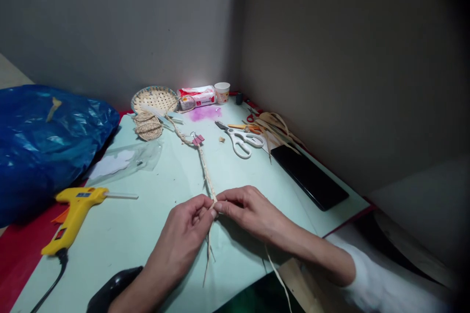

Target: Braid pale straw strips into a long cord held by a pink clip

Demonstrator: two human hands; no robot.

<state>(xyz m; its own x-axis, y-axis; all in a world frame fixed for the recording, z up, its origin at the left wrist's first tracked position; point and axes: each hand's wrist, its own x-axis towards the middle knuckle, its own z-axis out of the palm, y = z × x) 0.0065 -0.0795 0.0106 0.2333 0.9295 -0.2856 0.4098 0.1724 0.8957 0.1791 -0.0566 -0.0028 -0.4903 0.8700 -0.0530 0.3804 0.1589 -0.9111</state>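
A pale braid of flat plant fibre [206, 171] runs from a pink binder clip [198, 140] toward me across the table. My left hand [189, 225] pinches the near end of the braid between thumb and index finger. Opposite it, the thumb and index finger of my right hand [247, 209] close on the same spot, so the fingertips of both hands nearly touch. Loose strand ends hang below my left fingers, and another thin strand [278, 274] trails under my right forearm. Beyond the clip, the braid continues toward a ball of twine [148, 125].
White-handled scissors [242, 142] and a black phone [308, 176] lie at right. A yellow glue gun [75, 212] and a blue plastic bag [47, 142] are at left. A woven basket [154, 99], a red-and-white packet [200, 96] and a paper cup [222, 93] stand by the wall.
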